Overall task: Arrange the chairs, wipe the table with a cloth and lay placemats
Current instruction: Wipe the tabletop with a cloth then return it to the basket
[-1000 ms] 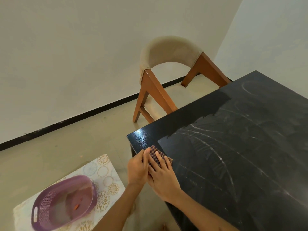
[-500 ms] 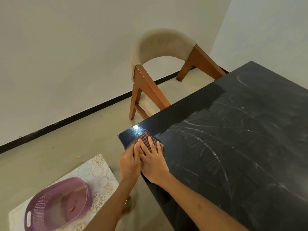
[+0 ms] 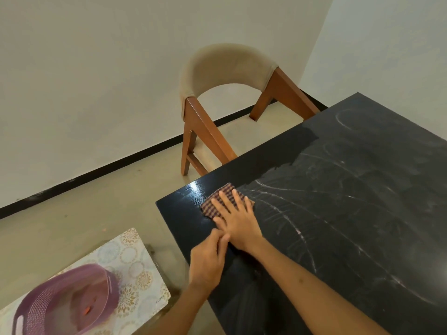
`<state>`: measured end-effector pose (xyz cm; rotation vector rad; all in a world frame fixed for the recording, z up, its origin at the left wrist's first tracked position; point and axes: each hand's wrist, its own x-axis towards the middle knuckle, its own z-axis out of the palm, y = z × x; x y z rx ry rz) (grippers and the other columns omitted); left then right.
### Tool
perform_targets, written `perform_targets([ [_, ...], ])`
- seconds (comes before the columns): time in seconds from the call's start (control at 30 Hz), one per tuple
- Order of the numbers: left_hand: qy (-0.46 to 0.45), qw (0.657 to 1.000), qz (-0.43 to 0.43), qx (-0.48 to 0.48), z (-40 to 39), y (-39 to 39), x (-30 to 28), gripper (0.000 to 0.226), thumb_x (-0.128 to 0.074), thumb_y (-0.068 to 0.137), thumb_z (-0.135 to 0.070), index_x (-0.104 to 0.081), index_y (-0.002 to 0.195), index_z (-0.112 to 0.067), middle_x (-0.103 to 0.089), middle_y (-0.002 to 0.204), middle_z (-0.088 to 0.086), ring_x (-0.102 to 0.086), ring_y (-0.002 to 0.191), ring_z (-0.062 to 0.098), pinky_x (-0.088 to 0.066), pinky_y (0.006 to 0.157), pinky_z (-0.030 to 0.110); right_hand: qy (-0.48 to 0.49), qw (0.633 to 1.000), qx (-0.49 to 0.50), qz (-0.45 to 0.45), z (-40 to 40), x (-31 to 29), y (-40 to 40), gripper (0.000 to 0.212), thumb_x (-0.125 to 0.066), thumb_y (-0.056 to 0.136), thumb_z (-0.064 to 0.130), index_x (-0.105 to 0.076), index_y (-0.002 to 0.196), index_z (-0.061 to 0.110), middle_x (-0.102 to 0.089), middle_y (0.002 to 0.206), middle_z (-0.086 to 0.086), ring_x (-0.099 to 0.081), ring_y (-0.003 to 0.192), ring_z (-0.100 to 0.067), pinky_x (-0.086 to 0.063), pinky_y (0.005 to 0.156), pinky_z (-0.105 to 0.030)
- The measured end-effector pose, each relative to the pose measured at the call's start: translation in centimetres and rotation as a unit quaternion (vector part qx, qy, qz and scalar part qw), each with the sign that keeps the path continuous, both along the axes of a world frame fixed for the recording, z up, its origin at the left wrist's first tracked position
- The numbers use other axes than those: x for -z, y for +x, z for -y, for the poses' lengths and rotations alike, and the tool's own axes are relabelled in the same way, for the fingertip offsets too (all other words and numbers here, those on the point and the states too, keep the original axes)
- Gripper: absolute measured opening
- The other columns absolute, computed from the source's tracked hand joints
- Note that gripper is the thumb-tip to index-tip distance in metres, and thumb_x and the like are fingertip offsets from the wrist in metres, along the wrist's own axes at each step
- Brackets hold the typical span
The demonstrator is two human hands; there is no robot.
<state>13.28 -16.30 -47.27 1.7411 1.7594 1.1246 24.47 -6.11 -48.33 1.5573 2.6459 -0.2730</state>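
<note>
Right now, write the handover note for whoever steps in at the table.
Right hand: flat on the cloth, pressing it to the table near the left corner.
Left hand: fingers curled, at the table edge beside the right wrist, holding nothing visible.
Chair: pushed in at the far side.
Done: a glossy strip along the left edge looks wiped.
Left: the smeared rest of the top; then placemats. A patterned mat lies on the floor under a purple basket.

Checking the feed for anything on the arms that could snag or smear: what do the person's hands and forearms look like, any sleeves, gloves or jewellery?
Both are bare. The left hand and right hand wear no gloves, and no rings or bracelets show. No watch on either wrist. Both forearms are uncovered to the bottom frame edge, so no sleeve is in view.
</note>
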Motion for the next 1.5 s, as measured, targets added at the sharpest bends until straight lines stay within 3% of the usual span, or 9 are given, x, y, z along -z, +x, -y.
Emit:
perform_targets([
  [0.3,0.013,0.985,-0.088,0.151,0.7,5.4,0.6,0.025,-0.041,0.098,-0.036,-0.049,0.079,-0.023,-0.052,0.064,-0.008,-0.049,0.055,0.009,-0.044,0.051,0.029,-0.003,0.988,0.154,0.021,-6.1,-0.4,4.7,0.056,-0.021,0.101,0.048,-0.011,0.154,0.03,-0.005,0.162,0.002,0.002,0.148,-0.03,-0.001,0.117,-0.052],
  [0.5,0.038,0.954,-0.141,0.261,1.1,8.0,1.6,0.014,-0.055,0.088,-0.029,-0.059,0.076,-0.022,-0.062,0.066,-0.006,-0.054,0.056,0.01,-0.04,0.05,0.025,0.025,0.994,-0.103,-0.01,0.0,0.6,3.1,0.054,-0.027,0.097,0.051,-0.033,0.147,0.033,-0.032,0.155,0.003,-0.025,0.144,-0.032,-0.023,0.113,-0.057],
  [0.67,0.022,0.941,-0.184,0.282,0.5,9.7,1.9,0.022,-0.053,0.09,-0.03,-0.06,0.071,-0.023,-0.06,0.063,-0.01,-0.051,0.052,0.008,-0.041,0.049,0.021,0.04,0.979,-0.2,-0.025,0.4,1.2,6.4,0.051,-0.029,0.099,0.052,-0.025,0.148,0.038,-0.025,0.158,0.007,-0.017,0.147,-0.026,-0.012,0.116,-0.048],
  [0.83,0.026,0.951,-0.203,0.233,-1.4,11.1,1.3,0.024,-0.053,0.088,-0.029,-0.049,0.065,-0.022,-0.052,0.06,-0.009,-0.048,0.049,0.009,-0.037,0.047,0.022,0.021,1.0,-0.004,-0.002,-4.5,0.3,11.8,0.056,-0.027,0.093,0.054,-0.037,0.145,0.036,-0.035,0.154,0.006,-0.031,0.142,-0.029,-0.027,0.112,-0.051],
  [0.93,0.02,0.951,-0.209,0.227,-2.4,12.2,0.9,0.025,-0.053,0.088,-0.03,-0.05,0.064,-0.023,-0.051,0.057,-0.01,-0.046,0.047,0.008,-0.035,0.046,0.019,-0.005,0.994,0.103,0.027,-8.1,-0.5,16.7,0.062,-0.01,0.094,0.057,-0.013,0.152,0.036,-0.009,0.161,0.007,-0.004,0.149,-0.026,-0.007,0.118,-0.048],
  [1.07,0.028,0.946,-0.209,0.245,-3.3,13.1,1.1,0.027,-0.051,0.09,-0.03,-0.052,0.064,-0.023,-0.051,0.057,-0.011,-0.045,0.047,0.008,-0.04,0.046,0.021,-0.016,0.985,0.167,0.03,-8.9,-0.7,17.6,0.056,-0.017,0.101,0.05,-0.008,0.154,0.032,-0.003,0.162,0.005,0.004,0.148,-0.028,-0.004,0.118,-0.05],
  [1.23,0.062,0.938,-0.213,0.268,-4.8,14.5,1.4,0.026,-0.055,0.086,-0.029,-0.051,0.061,-0.021,-0.054,0.056,-0.008,-0.046,0.045,0.009,-0.037,0.044,0.024,0.035,0.999,-0.01,0.014,-5.3,0.1,14.2,0.057,-0.025,0.094,0.052,-0.036,0.146,0.033,-0.036,0.153,0.004,-0.032,0.141,-0.032,-0.028,0.109,-0.053],
  [1.37,0.081,0.92,-0.232,0.305,-6.5,16.3,2.2,0.03,-0.052,0.09,-0.03,-0.056,0.061,-0.022,-0.058,0.055,-0.009,-0.047,0.045,0.009,-0.041,0.044,0.027,0.026,0.993,-0.115,-0.032,-5.3,1.0,13.9,0.051,-0.029,0.099,0.051,-0.029,0.148,0.037,-0.026,0.157,0.009,-0.018,0.147,-0.025,-0.013,0.115,-0.046],
  [1.5,0.101,0.922,-0.219,0.303,-8.8,17.4,2.2,0.028,-0.053,0.088,-0.028,-0.052,0.06,-0.021,-0.055,0.055,-0.007,-0.046,0.045,0.01,-0.038,0.044,0.027,0.016,0.997,-0.069,-0.025,-9.0,1.1,14.8,0.053,-0.025,0.097,0.053,-0.029,0.148,0.038,-0.024,0.158,0.009,-0.013,0.148,-0.025,-0.011,0.116,-0.048],
])
